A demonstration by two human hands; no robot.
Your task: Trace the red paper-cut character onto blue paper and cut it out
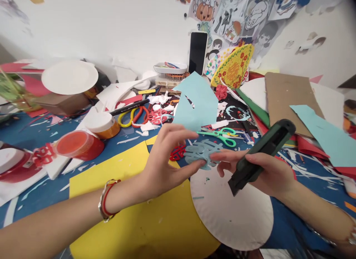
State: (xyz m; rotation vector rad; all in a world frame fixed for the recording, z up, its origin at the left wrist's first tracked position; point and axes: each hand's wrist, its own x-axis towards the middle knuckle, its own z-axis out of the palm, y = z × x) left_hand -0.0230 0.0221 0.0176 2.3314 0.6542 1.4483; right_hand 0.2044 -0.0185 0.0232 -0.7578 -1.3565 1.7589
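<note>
A light-blue paper cut-out [201, 153] with an openwork pattern is between my two hands, above the top edge of a white paper plate [236, 222]. My left hand [169, 160] curves around its left side, with the thumb over its lower edge; the index finger is raised apart, and some fingertips are hidden. In my right hand [267, 173] is a dark green utility knife [261, 155], its tip slanting down over the plate. That hand's index fingertip touches the right edge of the cut-out.
Yellow card [125, 210] lies under my left forearm. Green scissors [222, 134], a light-blue sheet [198, 107] and paper scraps lie beyond. Jars, including an orange-red one [80, 144], stand left; brown cardboard [292, 99] lies right. A phone [197, 53] leans upright at the back.
</note>
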